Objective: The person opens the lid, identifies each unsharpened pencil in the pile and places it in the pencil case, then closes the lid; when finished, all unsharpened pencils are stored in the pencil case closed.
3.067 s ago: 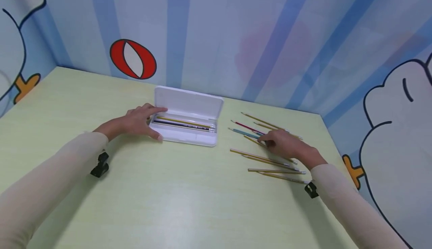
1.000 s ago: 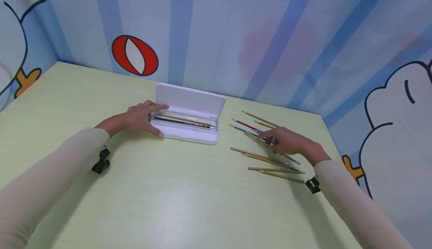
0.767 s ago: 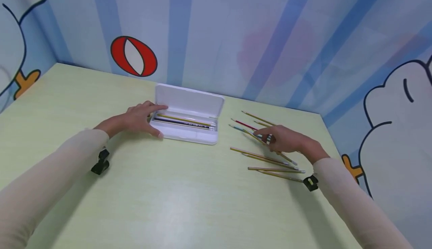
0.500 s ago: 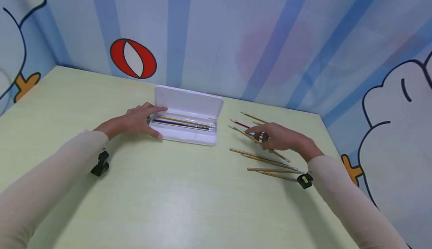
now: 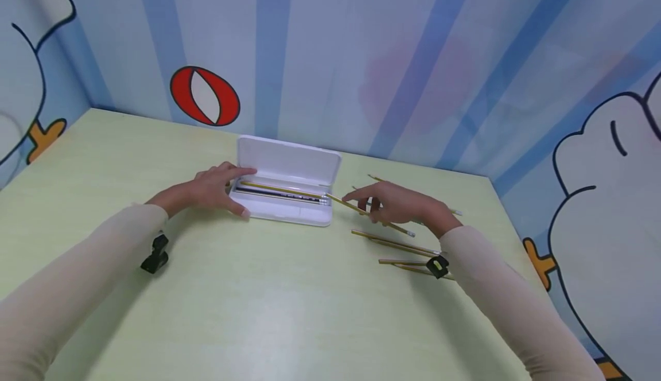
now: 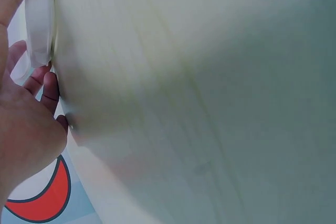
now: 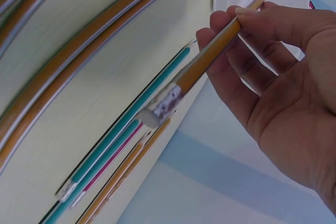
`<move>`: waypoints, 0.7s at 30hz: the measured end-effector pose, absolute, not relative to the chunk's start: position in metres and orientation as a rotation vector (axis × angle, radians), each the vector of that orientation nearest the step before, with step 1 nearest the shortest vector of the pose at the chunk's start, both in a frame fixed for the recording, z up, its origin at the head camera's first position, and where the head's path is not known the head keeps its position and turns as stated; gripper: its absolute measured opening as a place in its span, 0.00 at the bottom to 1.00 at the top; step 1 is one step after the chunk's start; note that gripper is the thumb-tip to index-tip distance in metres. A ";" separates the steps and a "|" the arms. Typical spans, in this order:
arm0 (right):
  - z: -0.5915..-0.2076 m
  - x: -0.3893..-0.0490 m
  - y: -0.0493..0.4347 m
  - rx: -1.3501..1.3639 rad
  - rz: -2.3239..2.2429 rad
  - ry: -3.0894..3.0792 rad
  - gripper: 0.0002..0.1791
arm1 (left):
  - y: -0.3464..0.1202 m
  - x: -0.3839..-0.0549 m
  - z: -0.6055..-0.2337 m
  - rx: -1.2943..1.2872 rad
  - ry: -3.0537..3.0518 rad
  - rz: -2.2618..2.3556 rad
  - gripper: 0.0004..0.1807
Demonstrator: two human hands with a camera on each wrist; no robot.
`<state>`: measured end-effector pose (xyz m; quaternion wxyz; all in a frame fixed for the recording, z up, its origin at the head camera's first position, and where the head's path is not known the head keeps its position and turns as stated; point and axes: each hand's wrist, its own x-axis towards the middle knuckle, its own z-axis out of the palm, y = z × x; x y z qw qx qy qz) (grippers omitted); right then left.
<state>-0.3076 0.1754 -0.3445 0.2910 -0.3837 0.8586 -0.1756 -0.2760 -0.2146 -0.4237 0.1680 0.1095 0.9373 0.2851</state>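
An open white pencil case (image 5: 289,157) stands near the back of the table, a few pencils (image 5: 281,189) lying lengthwise in its tray. At its left end my left hand (image 5: 212,189) holds it, thumb by the front edge and index finger reaching across toward the lid. The left wrist view shows that hand (image 6: 31,124) with its fingers bent round the case's (image 6: 39,19) corner. My right hand (image 5: 397,202) pinches a yellow pencil (image 5: 400,229) between thumb and fingers, just right of the case. Its white eraser end (image 7: 163,106) faces the right wrist camera; its front end points toward the case.
Yellow pencils (image 5: 395,243) lie on the table (image 5: 279,300) in front of my right hand. Teal pencils (image 7: 131,103), a magenta one (image 7: 113,156) and more yellow ones lie beyond it, partly covered in the head view. A printed wall (image 5: 330,65) borders the table's back.
My right hand has picked the yellow pencil out from among the teal and red ones and carried it left toward the case. My left hand has stayed at the case's end.
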 end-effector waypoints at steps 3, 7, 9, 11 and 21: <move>-0.346 -0.311 0.165 -1.031 -0.464 2.289 0.35 | -0.214 -0.277 -0.424 0.318 2.666 0.813 0.57; -0.346 -0.315 0.149 -1.040 -0.461 2.286 0.34 | -0.214 -0.279 -0.424 0.324 2.669 0.813 0.56; -0.345 -0.316 0.142 -1.042 -0.460 2.286 0.33 | -0.214 -0.280 -0.425 0.325 2.671 0.815 0.56; -0.345 -0.317 0.134 -1.053 -0.449 2.288 0.33 | -0.214 -0.281 -0.426 0.329 2.671 0.815 0.56; -0.346 -0.329 0.093 -1.162 -0.384 2.332 0.30 | -0.213 -0.278 -0.421 0.331 2.672 0.800 0.56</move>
